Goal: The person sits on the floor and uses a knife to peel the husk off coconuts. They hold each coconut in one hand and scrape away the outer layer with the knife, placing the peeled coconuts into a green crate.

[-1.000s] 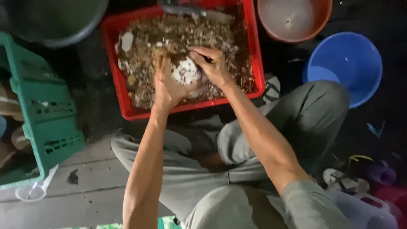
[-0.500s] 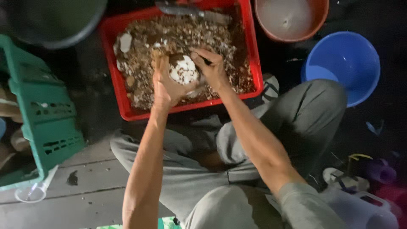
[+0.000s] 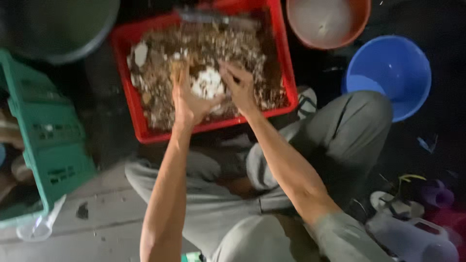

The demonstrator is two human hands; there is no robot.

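A red plastic crate (image 3: pixel 141 131) in front of my knees is filled with brown and pale shell-like bits (image 3: pixel 165 63). Both hands are over the crate's near half. My left hand (image 3: pixel 187 99) cups a white lump (image 3: pixel 208 83) from the left, palm turned toward it. My right hand (image 3: pixel 239 86) presses on the same lump from the right with its fingers curled. The frame is blurred, so the lump's exact shape is unclear.
A green slotted crate (image 3: pixel 46 140) stands at the left. An orange bowl (image 3: pixel 327 24) sits beyond the red crate at top right, a blue bucket (image 3: pixel 391 73) to the right. A dark round tub (image 3: pixel 58 26) is at top left. Sandals (image 3: pixel 395 204) and a jug (image 3: pixel 412 237) lie at lower right.
Both hands stay on the white lump in the red crate; the right hand's fingers have shifted a little over it. The view has moved slightly.
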